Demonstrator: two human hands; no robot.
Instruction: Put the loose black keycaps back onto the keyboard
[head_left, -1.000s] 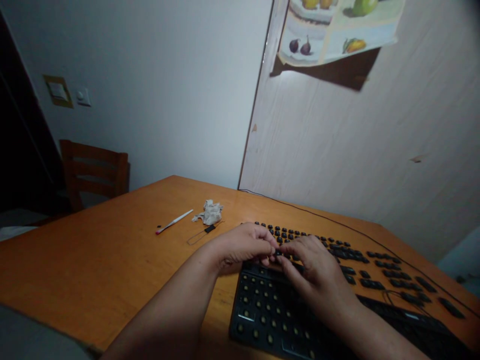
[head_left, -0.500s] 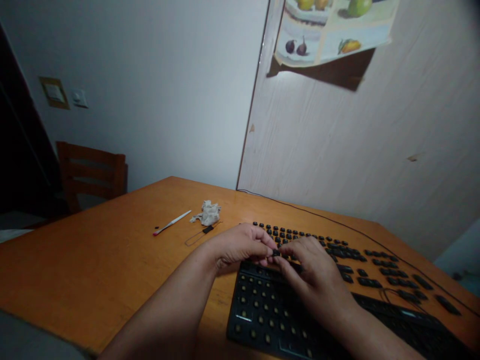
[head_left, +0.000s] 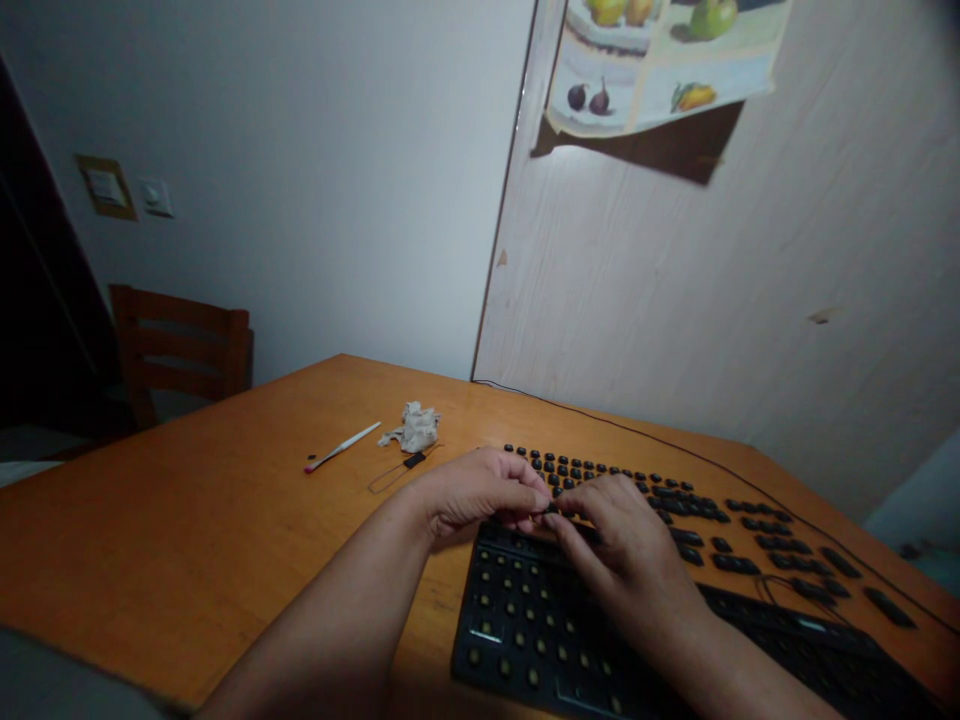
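Close together above the top edge of a black keyboard base (head_left: pixel 517 610), both hands meet at a small black keycap (head_left: pixel 549 508). My left hand (head_left: pixel 487 490) pinches it between thumb and fingers from the left. From the right, my right hand (head_left: pixel 626 535) has thumb and forefinger closed on the same keycap, which is mostly covered by the fingertips. The base under my right hand has bare key posts without caps. Behind the hands, loose black keycaps (head_left: pixel 690 506) lie in rows on the wooden table (head_left: pixel 247 520).
To the left lie a white stick with a reddish tip (head_left: pixel 343 447), a crumpled grey tissue (head_left: pixel 414 428) and a wire-loop tool with a black grip (head_left: pixel 414 461). A thin cable (head_left: pixel 600 412) runs along the back. A wooden chair (head_left: pixel 184 345) stands beyond the table.
The keycap has turned slightly between the fingertips, and less of it shows. Both hands stay nearly in the same place; the view has shifted a little.
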